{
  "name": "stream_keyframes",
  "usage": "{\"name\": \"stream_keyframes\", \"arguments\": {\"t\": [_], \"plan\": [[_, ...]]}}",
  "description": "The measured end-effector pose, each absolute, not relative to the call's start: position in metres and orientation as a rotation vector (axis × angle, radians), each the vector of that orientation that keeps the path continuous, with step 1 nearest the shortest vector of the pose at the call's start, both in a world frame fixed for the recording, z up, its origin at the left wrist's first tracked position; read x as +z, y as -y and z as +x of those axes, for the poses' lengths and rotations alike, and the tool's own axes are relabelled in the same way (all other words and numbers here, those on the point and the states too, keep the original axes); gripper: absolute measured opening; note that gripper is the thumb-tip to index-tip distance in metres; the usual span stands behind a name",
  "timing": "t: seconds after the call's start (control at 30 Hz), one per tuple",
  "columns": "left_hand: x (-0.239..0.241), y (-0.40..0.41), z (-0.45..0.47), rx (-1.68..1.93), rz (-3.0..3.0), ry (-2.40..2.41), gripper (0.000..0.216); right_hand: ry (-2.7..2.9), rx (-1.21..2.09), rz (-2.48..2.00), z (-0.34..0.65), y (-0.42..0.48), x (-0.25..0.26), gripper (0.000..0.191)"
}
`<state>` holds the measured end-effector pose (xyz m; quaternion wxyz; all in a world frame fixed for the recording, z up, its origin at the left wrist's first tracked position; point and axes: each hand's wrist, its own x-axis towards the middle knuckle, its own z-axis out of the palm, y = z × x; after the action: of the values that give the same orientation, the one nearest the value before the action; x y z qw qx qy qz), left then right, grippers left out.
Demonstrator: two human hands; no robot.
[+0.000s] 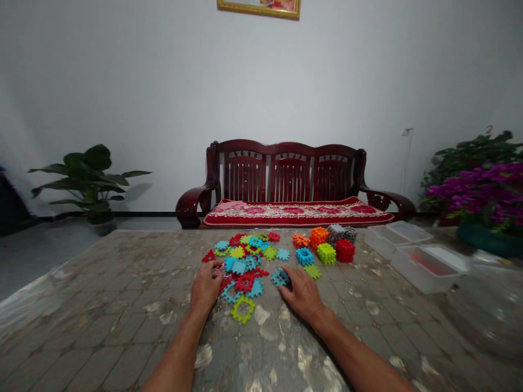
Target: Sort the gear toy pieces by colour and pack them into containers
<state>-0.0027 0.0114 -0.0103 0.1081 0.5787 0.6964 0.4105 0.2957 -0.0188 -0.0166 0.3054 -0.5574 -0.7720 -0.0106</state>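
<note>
A right hand [304,294] holds a blue toothed piece [279,277] beside a multicolored pile [245,282]; the left hand [205,286] is at the pile's edge, its grip unclear

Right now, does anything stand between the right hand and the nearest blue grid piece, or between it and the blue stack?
Nothing visible. The right hand is at the blue grid piece, and no other piece lies between it and the blue stack; the green piece near that stack sits aside.
</note>
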Motion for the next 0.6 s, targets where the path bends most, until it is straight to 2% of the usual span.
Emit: {"name": "stream_keyframes", "arguments": {"t": [0.27,0.6], "plan": [[-0.012,-0.012,-0.004,1.218,1.695,-2.041,0.027,1.965,-0.053,-1.465,0.302,0.016,-0.015,0.042],[-0.013,-0.013,-0.005,1.196,1.719,-2.043,0.027,1.903,-0.217,-1.579,0.319,0.004,-0.012,0.03]]}}
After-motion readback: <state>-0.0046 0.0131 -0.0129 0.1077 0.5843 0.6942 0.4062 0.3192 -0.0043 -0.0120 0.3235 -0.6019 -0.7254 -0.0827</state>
